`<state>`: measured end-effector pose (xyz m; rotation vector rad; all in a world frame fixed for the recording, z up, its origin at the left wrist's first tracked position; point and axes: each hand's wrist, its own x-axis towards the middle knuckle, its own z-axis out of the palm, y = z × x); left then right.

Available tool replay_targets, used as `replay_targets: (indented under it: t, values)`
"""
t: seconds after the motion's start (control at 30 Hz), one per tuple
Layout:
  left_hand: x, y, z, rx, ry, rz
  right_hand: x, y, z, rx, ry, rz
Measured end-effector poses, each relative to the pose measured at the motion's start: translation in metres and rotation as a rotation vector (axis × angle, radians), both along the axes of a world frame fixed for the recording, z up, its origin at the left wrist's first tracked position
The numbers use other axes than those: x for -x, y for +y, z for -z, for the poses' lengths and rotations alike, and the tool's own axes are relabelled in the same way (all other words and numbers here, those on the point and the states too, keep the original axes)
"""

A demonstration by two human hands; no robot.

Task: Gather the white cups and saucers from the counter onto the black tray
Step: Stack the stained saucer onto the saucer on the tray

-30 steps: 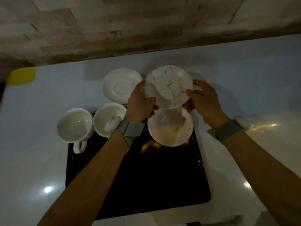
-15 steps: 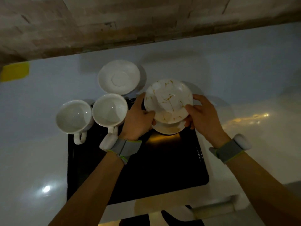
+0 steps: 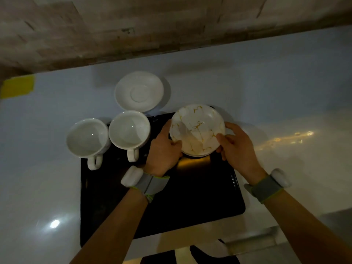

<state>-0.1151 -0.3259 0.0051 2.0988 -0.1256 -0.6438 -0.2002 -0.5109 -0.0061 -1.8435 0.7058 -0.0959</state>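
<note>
I see a round white saucer with gold veining [image 3: 198, 128] at the far right corner of the rectangular black tray [image 3: 190, 193], stacked on another saucer; my left hand [image 3: 164, 149] and right hand [image 3: 236, 147] grip its opposite edges. Two white handled cups [image 3: 129, 129] [image 3: 87, 138] sit at the tray's far left; a plain white saucer [image 3: 139, 91] lies beyond the tray on the glossy white counter [image 3: 276, 82]

Gold-veined white saucer [image 3: 198, 128] (black tray [image 3: 190, 197])

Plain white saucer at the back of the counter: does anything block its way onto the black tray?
Partly. The plain white saucer lies just behind the black tray; a white cup and the gold-veined saucer stand along the tray's far edge. The near half is bare.
</note>
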Motion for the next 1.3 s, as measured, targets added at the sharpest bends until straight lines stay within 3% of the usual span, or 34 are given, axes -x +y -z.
replay_targets:
  t: [0.7,1.13,1.3]
  values:
    - [0.005,0.007,0.001,-0.066,-0.002,0.029,0.009,0.005,0.009,0.169,0.0,-0.099]
    - [0.01,0.006,0.004,-0.103,-0.013,0.012,0.011,0.007,0.008,0.128,-0.017,-0.063]
    - [-0.001,0.009,-0.006,-0.139,-0.108,-0.063,0.003,0.004,0.001,0.262,-0.075,-0.039]
